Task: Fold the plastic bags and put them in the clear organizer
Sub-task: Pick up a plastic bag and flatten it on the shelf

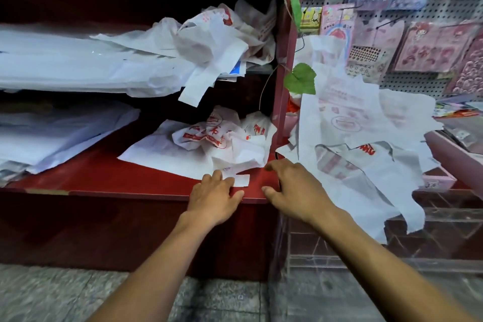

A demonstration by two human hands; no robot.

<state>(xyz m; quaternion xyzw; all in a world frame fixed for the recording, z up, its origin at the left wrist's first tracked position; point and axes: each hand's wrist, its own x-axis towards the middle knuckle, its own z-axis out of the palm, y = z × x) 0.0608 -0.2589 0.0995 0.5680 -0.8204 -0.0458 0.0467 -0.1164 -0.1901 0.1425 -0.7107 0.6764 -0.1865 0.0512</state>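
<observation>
Head view shows the left hand (214,195) lying flat with straight fingers on a handle strip of the crumpled plastic bag (209,149) on the red shelf (125,178), while the right hand (292,185) hovers just beside it, fingers loosely spread and holding nothing. I judge that the folding is only starting: next the bag must be pulled forward and smoothed flat. No clear organizer can be made out.

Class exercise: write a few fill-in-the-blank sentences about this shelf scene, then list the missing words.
1. The left hand rests on a white bag strip at the front edge of the ____ shelf.
2. The leaves on the shelf post are ____.
3. The crumpled bags carry ____ print.
4. The right hand holds ____.

Missing words: red; green; red; nothing
</observation>
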